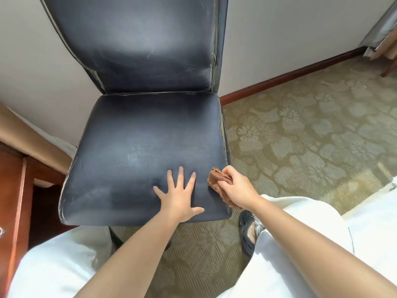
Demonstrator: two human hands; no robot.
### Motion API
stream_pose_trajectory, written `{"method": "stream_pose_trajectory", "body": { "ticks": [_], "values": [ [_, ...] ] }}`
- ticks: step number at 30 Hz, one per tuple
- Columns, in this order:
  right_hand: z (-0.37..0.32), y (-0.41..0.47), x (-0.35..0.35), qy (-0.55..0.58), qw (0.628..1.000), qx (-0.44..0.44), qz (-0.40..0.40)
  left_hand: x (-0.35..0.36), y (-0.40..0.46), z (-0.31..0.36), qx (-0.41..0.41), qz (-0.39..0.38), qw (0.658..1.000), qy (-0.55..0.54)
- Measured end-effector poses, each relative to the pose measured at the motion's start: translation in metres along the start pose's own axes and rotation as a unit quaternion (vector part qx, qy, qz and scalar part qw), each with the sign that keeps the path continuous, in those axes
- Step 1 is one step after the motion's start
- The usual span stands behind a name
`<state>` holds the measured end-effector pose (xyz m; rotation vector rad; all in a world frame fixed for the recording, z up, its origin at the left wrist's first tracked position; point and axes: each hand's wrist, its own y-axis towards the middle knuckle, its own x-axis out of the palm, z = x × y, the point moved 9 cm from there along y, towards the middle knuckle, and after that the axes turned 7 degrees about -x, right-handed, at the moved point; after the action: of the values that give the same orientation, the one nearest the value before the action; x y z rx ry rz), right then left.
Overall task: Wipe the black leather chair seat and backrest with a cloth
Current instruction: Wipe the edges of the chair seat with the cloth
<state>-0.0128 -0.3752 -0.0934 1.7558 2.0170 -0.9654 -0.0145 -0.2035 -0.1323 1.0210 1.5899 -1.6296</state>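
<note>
1. Head view, only one. Seat (139, 147) and backrest (137, 44) of black chair in centre frame, set against wall (279, 35); patterned carpet (311, 136) to right, wooden cabinet (12, 190) at left edge.
2. Left hand (179, 196) flat on front of seat, fingers (181, 175) straight and spread, released, grasping nothing. Judged a brace to steady chair.
3. Right hand (234, 188) at front right corner of seat, fingers curled and grasping bunched brown cloth (217, 179). Cloth touching or just above leather there; contact not certain.
4. Dull grey haze across mid seat and backrest, pale scuffs along edge piping. Judged seat wipe at its start, or front corner only in hand; backrest still to do.
5. For good wipe: open cloth flatter under palm for wider contact.
6. Overlapping strokes, right edge toward left.
7. Shift bracing hand off each strip before cloth reaches it.
8. Seam where seat meets backrest likely dirt trap; run folded edge along it.
9. Risk: worn piping may snag cloth; light pressure there.
</note>
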Motion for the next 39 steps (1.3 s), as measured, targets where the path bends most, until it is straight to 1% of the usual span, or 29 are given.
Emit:
{"method": "stream_pose_trajectory", "body": {
  "ticks": [3,8,10,12,14,17,19,20,21,22,24,26,27,30,32,33,35,37,39],
  "values": [
    [-0.004,0.001,0.0,-0.005,1.0,-0.014,-0.004,0.004,0.001,-0.003,-0.001,0.026,1.0,0.017],
    [-0.002,0.003,-0.022,-0.013,0.999,-0.012,0.028,0.004,0.003,-0.006,-0.002,0.032,0.999,0.02],
    [0.006,0.002,-0.027,0.004,0.999,0.017,0.027,0.003,0.002,-0.006,0.0,0.028,0.999,0.019],
    [0.019,-0.005,-0.029,0.062,0.995,0.072,0.038,0.002,0.001,-0.006,0.0,0.027,0.999,0.017],
    [0.033,-0.017,-0.03,0.124,0.979,0.139,0.08,0.0,0.001,-0.006,-0.001,0.024,1.0,0.017],
    [0.055,-0.043,-0.012,0.212,0.934,0.242,0.157,-0.004,-0.001,-0.004,-0.005,0.015,1.0,0.019],
    [0.062,-0.057,0.012,0.276,0.901,0.277,0.189,-0.006,-0.003,-0.003,-0.007,0.01,1.0,0.016],
    [0.064,-0.061,0.023,0.297,0.889,0.285,0.201,-0.007,-0.003,-0.003,-0.007,0.008,1.0,0.013],
    [0.062,-0.062,0.029,0.304,0.885,0.284,0.21,-0.008,-0.003,-0.003,-0.007,0.007,1.0,0.009],
    [0.061,-0.062,0.032,0.293,0.89,0.277,0.212,-0.009,-0.003,-0.002,-0.006,0.005,1.0,0.006],
    [0.056,-0.06,0.033,0.222,0.919,0.257,0.201,-0.009,-0.003,-0.001,-0.005,0.001,1.0,0.002],
    [0.054,-0.063,0.039,0.168,0.932,0.252,0.199,-0.009,-0.003,0.0,-0.005,-0.003,1.0,0.008],
    [0.056,-0.066,0.045,0.153,0.933,0.261,0.197,-0.009,-0.003,0.0,-0.005,-0.004,1.0,0.012],
    [0.069,-0.081,0.065,0.179,0.91,0.328,0.181,-0.009,-0.003,0.0,-0.006,-0.004,1.0,0.017],
    [0.07,-0.087,0.063,0.175,0.904,0.35,0.173,-0.009,-0.002,0.0,-0.006,-0.002,1.0,0.02],
    [0.069,-0.086,0.059,0.168,0.906,0.346,0.178,-0.009,-0.002,0.0,-0.005,0.0,1.0,0.021],
    [0.067,-0.075,0.049,0.159,0.916,0.308,0.205,-0.009,-0.001,0.001,-0.004,0.003,1.0,0.023],
    [0.062,-0.067,0.044,0.145,0.924,0.287,0.206,-0.008,0.0,0.001,-0.004,0.004,1.0,0.023],
    [0.065,-0.072,0.047,0.156,0.91,0.326,0.205,-0.008,-0.001,0.001,-0.003,0.001,1.0,0.022]
  ]
}}
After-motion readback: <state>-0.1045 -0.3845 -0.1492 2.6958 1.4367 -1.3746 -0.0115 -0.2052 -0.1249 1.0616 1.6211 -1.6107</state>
